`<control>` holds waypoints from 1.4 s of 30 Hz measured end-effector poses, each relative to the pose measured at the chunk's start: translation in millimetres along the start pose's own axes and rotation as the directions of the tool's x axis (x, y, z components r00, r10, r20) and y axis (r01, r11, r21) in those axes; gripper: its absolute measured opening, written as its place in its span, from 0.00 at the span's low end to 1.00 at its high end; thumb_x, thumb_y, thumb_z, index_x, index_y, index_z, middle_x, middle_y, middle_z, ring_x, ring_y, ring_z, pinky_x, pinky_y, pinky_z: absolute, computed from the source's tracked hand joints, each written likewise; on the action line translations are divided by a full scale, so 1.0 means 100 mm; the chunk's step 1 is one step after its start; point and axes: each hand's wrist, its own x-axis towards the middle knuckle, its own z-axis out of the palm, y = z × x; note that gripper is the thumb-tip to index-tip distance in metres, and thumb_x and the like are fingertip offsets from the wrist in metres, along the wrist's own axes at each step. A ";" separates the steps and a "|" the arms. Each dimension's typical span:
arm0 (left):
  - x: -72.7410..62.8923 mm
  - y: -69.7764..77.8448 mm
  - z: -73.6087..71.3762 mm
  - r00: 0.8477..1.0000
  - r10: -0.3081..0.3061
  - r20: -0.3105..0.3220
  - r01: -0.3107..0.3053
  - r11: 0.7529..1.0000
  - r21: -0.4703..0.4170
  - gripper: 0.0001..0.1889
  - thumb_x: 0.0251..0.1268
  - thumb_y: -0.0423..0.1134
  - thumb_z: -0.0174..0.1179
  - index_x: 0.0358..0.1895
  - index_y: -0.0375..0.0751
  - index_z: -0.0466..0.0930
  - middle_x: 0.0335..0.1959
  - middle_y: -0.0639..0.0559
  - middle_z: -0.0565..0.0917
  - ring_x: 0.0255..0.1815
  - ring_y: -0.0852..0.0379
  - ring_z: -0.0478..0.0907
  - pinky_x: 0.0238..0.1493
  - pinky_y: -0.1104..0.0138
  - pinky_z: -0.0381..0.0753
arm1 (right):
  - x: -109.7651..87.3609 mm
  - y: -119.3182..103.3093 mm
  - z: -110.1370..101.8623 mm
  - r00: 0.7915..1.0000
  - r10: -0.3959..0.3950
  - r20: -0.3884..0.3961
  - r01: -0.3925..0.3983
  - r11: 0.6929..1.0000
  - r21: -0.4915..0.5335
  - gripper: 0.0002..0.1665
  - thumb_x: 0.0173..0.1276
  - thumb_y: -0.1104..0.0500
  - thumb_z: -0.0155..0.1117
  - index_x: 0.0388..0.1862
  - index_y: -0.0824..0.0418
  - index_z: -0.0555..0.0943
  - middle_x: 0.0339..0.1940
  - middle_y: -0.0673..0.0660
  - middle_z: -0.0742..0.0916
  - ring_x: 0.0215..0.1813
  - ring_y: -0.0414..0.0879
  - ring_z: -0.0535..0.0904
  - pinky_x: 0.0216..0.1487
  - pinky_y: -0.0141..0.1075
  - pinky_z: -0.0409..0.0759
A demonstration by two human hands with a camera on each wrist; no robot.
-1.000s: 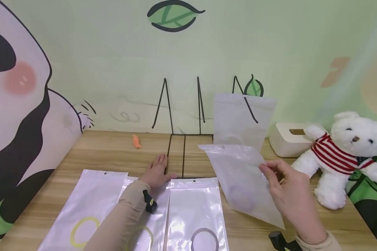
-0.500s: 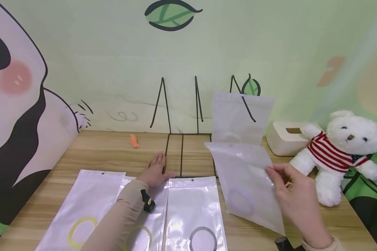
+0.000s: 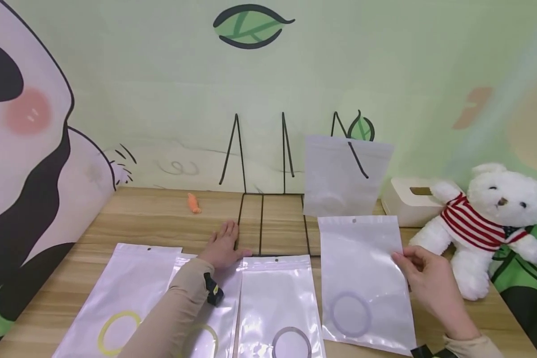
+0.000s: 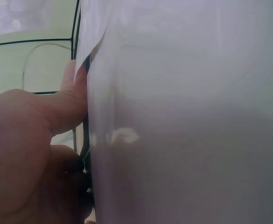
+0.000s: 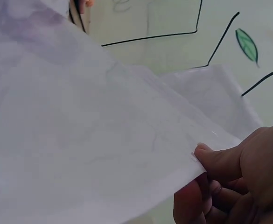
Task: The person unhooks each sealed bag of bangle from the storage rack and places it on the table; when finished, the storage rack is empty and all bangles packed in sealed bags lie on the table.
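Thumb and fingers of my right hand point(image 3: 429, 283) pinch the right edge of a white zip bag point(image 3: 360, 263). A pale purple ring point(image 3: 351, 314) shows through its lower part, and a small hang hole is at its top. My left hand point(image 3: 221, 248) rests with extended fingers on the left base rod of a black wire display rack point(image 3: 261, 223), thumb at the front rod. A second white bag point(image 3: 346, 174) hangs on the rack's right hook. In the left wrist view a close bag point(image 4: 187, 116) hides part of that hand.
Three flat bags lie in front: two with yellow rings, the left bag point(image 3: 138, 273) being one, and another bag point(image 3: 275, 283) with a grey ring. Behind stand a tissue box point(image 3: 407, 199) and a white teddy bear point(image 3: 488, 219). An orange toy point(image 3: 194, 203) lies at the back.
The right hand has moved right and down, and its bag has turned from a slanted, curved position to nearly straight, facing the head camera. The left hand stays at the rack.
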 end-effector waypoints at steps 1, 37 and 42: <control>0.00 0.00 0.00 1.000 0.002 0.000 -0.002 1.000 0.000 0.47 0.69 0.55 0.56 0.74 0.23 0.44 0.76 0.30 0.42 0.77 0.37 0.37 0.73 0.43 0.38 | 0.00 0.04 0.01 1.000 0.016 0.018 -0.016 1.000 -0.001 0.14 0.71 0.56 0.63 0.41 0.68 0.83 0.29 0.58 0.87 0.23 0.37 0.77 0.22 0.31 0.77; 0.02 -0.02 0.02 1.000 -0.003 0.027 0.002 1.000 0.017 0.47 0.70 0.57 0.54 0.74 0.23 0.43 0.76 0.31 0.41 0.77 0.38 0.35 0.74 0.45 0.37 | -0.09 0.58 0.24 0.945 0.074 0.318 -0.045 0.994 -0.096 0.17 0.68 0.53 0.65 0.43 0.67 0.83 0.30 0.51 0.85 0.31 0.40 0.77 0.30 0.32 0.75; 0.01 0.00 0.00 1.000 0.000 0.028 0.000 1.000 0.021 0.47 0.70 0.57 0.53 0.74 0.23 0.44 0.76 0.31 0.42 0.77 0.38 0.35 0.74 0.45 0.37 | -0.08 0.59 0.27 0.938 0.062 0.342 -0.041 0.997 -0.067 0.16 0.68 0.54 0.65 0.43 0.67 0.82 0.26 0.50 0.84 0.27 0.39 0.75 0.28 0.31 0.75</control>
